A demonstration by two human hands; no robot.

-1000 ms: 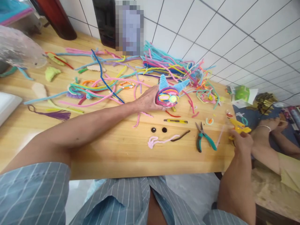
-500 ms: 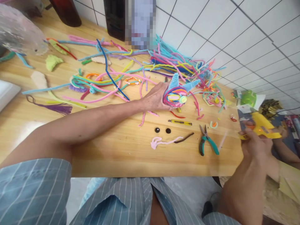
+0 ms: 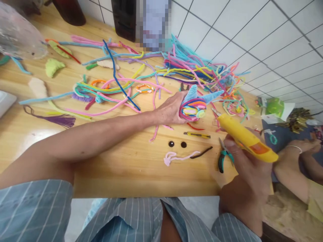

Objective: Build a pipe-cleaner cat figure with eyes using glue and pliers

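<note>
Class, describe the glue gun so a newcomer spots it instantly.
Over the right end of the wooden table, find the camera wearer's right hand. It holds the glue gun, bulky and yellow with an orange patch, unlike the slim yellow utility knife lying nearby.

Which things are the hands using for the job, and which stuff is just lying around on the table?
Seem part of the job:
colourful pipe-cleaner piece with blue points, in the left hand
yellow glue gun, in the right hand

Just lying about, touched by neither hand:
teal-handled pliers
yellow utility knife
two black discs
purple tassel
</note>
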